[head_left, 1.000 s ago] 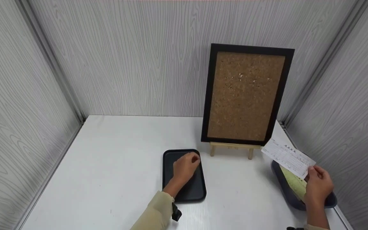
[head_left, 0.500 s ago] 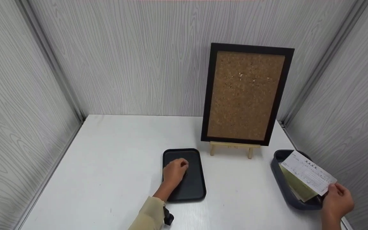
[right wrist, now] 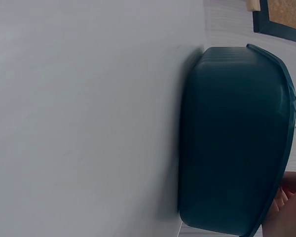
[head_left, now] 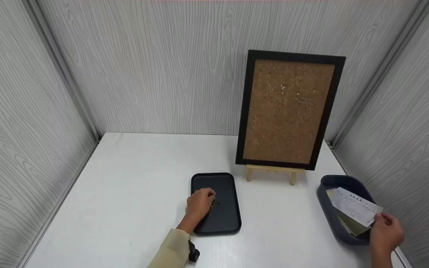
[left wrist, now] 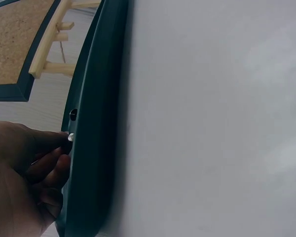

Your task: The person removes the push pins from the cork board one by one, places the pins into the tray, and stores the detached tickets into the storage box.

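Note:
My right hand (head_left: 387, 233) pinches the near right corner of a white paper slip (head_left: 354, 204) with printed lines and a grid. The slip lies tilted over the dark blue bin (head_left: 330, 212), above greenish papers (head_left: 354, 224) inside it. In the right wrist view the bin's wall (right wrist: 237, 133) hides the slip and most of the hand. My left hand (head_left: 199, 203) is low over the black tray (head_left: 222, 221), thumb and finger together on a small white piece (left wrist: 71, 138). A small dark round thing (left wrist: 73, 114) lies beside the fingertips in the left wrist view.
A cork board (head_left: 289, 115) in a black frame stands on a small wooden easel (head_left: 274, 169) behind the tray, with its surface pitted. The white table (head_left: 143, 178) is enclosed by grey wood-grain walls (head_left: 169, 67). The bin stands near the right wall.
My right hand has carried the slip from beside the cork board right and down over the bin. My left hand has moved left and lower over the tray, uncovering small bits there.

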A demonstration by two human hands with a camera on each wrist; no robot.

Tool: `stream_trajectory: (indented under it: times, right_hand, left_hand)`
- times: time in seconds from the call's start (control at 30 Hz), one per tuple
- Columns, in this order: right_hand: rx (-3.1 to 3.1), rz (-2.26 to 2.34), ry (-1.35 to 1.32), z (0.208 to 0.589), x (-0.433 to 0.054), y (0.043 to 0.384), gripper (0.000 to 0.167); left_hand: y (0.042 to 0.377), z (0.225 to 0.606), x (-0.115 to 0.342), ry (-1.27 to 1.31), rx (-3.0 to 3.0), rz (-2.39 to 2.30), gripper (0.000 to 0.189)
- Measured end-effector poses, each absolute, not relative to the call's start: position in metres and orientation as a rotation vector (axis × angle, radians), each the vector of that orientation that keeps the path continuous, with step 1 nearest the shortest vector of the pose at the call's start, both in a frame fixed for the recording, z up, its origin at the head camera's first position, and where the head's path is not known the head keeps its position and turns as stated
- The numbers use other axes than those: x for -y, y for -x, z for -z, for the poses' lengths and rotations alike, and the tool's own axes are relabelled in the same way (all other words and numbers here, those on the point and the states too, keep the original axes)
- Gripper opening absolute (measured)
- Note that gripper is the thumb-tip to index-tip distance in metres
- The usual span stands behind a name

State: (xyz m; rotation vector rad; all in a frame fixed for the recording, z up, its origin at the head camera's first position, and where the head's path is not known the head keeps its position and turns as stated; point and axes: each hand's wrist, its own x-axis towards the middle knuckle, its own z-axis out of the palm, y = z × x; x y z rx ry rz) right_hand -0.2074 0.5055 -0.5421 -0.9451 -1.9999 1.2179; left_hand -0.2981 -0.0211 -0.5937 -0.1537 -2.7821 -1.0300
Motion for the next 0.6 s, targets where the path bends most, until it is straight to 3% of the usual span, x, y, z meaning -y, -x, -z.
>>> stream_trajectory:
  times: [0.6]
  right_hand:
    - [2.120,-1.052,0.953,0.541,-0.505,0.207,0.043]
  left_hand:
    - [0.289,0.595,0.018,0.148,2.765,1.042,0.011]
